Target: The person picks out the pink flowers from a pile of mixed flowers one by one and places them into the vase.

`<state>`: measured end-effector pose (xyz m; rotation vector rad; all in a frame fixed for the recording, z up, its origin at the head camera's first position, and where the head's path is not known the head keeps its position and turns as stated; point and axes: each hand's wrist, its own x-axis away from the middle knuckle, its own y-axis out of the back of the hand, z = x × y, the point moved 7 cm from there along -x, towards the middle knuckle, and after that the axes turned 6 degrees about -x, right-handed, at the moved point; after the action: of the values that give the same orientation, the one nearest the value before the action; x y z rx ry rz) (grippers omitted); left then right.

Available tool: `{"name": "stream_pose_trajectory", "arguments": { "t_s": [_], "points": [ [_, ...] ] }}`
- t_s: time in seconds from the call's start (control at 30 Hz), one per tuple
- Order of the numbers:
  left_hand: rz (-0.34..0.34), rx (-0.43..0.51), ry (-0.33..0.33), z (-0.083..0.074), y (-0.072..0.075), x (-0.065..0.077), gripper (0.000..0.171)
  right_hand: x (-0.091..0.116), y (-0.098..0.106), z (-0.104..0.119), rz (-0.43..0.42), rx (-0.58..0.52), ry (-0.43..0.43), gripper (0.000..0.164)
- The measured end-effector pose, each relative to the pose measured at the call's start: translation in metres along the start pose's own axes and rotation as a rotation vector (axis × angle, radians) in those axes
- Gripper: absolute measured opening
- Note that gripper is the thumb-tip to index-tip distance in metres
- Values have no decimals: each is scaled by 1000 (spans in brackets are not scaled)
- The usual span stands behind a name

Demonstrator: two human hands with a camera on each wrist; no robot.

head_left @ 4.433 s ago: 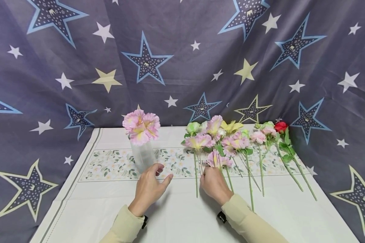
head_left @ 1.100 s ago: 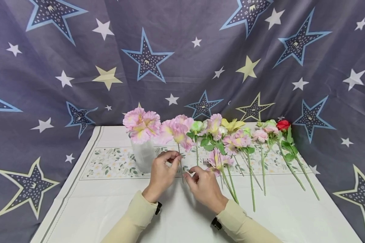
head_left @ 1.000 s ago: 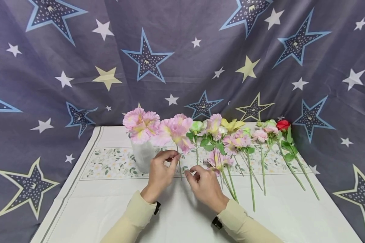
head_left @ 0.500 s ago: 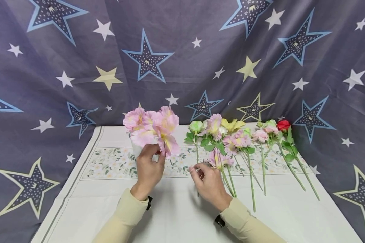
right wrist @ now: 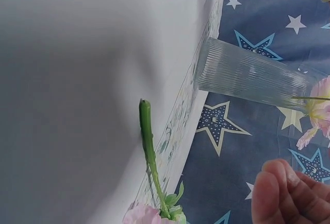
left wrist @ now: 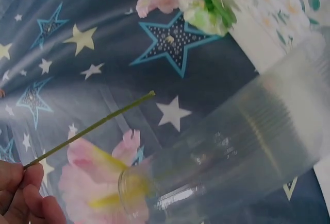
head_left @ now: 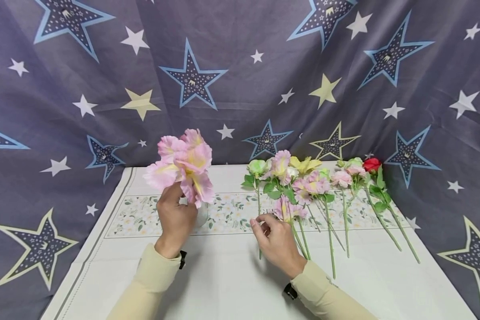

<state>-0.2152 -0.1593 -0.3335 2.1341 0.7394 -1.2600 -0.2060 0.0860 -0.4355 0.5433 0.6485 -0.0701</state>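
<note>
My left hand (head_left: 177, 220) pinches the thin green stem (left wrist: 93, 127) of a pink and yellow flower (head_left: 194, 162) just below its bloom. That stem's free end points toward the ribbed clear vase (left wrist: 221, 141), outside it in the left wrist view. Another pink flower (left wrist: 85, 188) shows at the vase's mouth; in the head view the blooms overlap, and hand and petals cover most of the vase. My right hand (head_left: 278, 242), fingers loosely bent and holding nothing, hovers beside a pink flower (head_left: 286, 209) lying on the table.
Several artificial flowers lie right of centre, including a green-white one (head_left: 258, 167), a yellow one (head_left: 305, 165), pale pink ones (head_left: 341, 179) and a red rose (head_left: 372, 166). Their stems reach toward the near edge of the white tablecloth (head_left: 232, 284). A star-patterned curtain (head_left: 232, 53) hangs behind.
Earlier both hands were at the pink flower's stem in the middle. My left hand has carried it leftward and up, before the vase; my right hand has drawn slightly right, without it.
</note>
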Motion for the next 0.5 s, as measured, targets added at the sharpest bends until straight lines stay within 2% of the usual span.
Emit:
{"name": "stream_pose_trajectory", "arguments": {
  "t_s": [0.2, 0.5],
  "points": [
    [-70, -38, -58, 0, 10, -12, 23, 0, 0, 0, 2, -5, 1, 12],
    [-139, -58, -85, -2, 18, -28, 14, 1, 0, 0, -1, 16, 8, 12]
  ]
}}
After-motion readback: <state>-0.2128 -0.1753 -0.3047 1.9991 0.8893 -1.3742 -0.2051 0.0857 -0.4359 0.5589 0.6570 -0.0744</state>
